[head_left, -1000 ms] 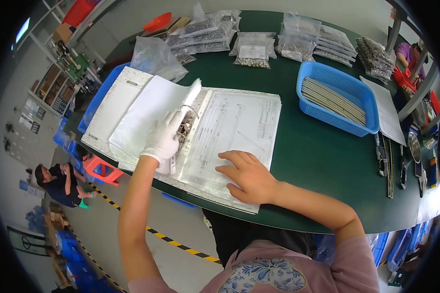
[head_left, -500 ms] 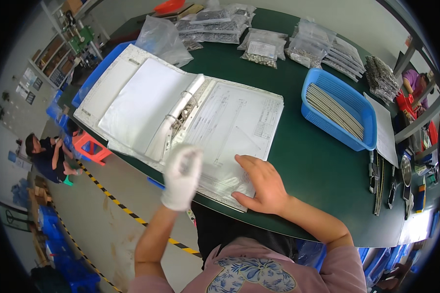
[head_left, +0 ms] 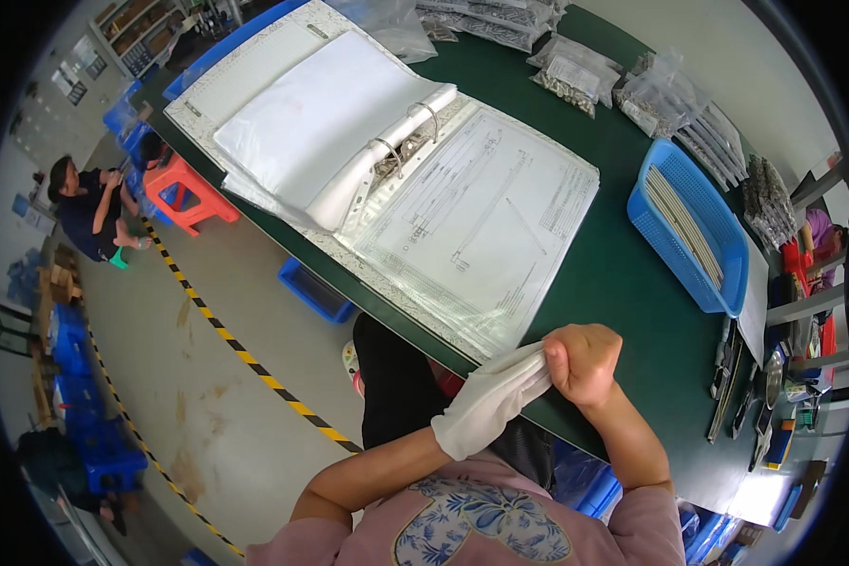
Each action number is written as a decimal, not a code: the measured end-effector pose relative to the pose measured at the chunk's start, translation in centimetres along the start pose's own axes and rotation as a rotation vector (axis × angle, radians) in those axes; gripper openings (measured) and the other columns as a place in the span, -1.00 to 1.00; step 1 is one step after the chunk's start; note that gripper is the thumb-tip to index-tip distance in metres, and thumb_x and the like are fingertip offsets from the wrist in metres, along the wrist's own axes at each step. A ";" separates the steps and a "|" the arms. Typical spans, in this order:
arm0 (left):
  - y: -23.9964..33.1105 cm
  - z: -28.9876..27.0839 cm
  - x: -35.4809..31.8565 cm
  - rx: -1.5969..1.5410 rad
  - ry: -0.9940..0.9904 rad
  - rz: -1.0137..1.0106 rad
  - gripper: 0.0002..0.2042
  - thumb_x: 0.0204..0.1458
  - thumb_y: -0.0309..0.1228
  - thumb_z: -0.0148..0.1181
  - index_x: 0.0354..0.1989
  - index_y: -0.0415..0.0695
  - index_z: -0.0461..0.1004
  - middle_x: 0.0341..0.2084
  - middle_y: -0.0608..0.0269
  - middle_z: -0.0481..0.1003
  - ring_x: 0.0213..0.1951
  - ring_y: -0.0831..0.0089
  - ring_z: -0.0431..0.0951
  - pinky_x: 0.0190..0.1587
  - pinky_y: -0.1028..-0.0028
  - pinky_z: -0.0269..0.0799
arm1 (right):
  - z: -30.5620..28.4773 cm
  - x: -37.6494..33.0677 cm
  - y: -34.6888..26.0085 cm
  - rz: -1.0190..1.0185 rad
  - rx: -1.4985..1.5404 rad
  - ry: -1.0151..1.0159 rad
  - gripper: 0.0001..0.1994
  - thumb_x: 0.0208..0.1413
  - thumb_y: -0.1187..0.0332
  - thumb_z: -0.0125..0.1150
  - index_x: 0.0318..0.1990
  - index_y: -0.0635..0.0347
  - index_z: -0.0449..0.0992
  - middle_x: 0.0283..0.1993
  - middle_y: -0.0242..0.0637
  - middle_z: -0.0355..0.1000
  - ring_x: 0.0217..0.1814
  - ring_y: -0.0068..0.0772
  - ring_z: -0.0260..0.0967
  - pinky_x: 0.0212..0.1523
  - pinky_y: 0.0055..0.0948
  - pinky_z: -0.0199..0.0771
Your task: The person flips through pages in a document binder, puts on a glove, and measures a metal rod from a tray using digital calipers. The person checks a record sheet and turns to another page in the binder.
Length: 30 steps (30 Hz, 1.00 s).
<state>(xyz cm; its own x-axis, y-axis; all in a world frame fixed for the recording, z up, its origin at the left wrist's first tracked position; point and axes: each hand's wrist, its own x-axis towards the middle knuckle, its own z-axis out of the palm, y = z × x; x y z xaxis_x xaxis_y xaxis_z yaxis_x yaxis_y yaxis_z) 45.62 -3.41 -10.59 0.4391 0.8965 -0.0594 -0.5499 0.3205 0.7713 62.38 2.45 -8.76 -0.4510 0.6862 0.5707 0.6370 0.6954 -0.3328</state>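
Observation:
A white cloth glove (head_left: 517, 373) covers my left hand (head_left: 476, 406), which points to the right in front of the table edge. Its gloved fingers lie stretched out side by side, their tips hidden in my bare right hand (head_left: 585, 366). That hand is closed in a fist around the finger ends of the glove. Beyond both hands, an open ring binder (head_left: 424, 330) lies on the table. Its right side bears a drawing sheet (head_left: 491, 212) in a clear sleeve; white pages (head_left: 311, 123) are turned over to the left, with metal rings between.
The green table (head_left: 585, 274) carries a blue basket (head_left: 736, 292) of thin metal rods at the right. Bags of small metal parts (head_left: 575, 74) line the far side. Tools (head_left: 726, 363) lie at the right edge. A red stool (head_left: 193, 193) and a seated person (head_left: 90, 212) are at left.
My left hand has come right and nearer my body. My right hand has left the binder and closed on the glove's finger ends. The view has shifted, showing the binder farther up.

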 end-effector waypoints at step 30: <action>-1.4 -13.7 -8.1 0.923 -0.275 -0.864 -0.82 -0.10 -0.59 0.29 -0.34 -0.26 0.41 -0.46 0.28 0.48 -0.44 0.51 0.50 -0.38 0.50 0.41 | -8.5 -22.0 -10.3 1.396 0.219 -0.915 -0.72 0.07 0.13 0.08 -0.46 0.11 0.56 -0.40 -0.18 0.53 -0.30 -0.06 0.49 -0.28 -0.22 0.45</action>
<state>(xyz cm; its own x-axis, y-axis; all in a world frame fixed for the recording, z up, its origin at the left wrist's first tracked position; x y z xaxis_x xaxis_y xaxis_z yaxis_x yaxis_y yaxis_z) 33.09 -6.94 -19.94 0.5959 0.3784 -0.7083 0.6261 0.3335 0.7049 71.06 -21.57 -11.50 0.1048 0.5949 -0.7969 0.7774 -0.5488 -0.3074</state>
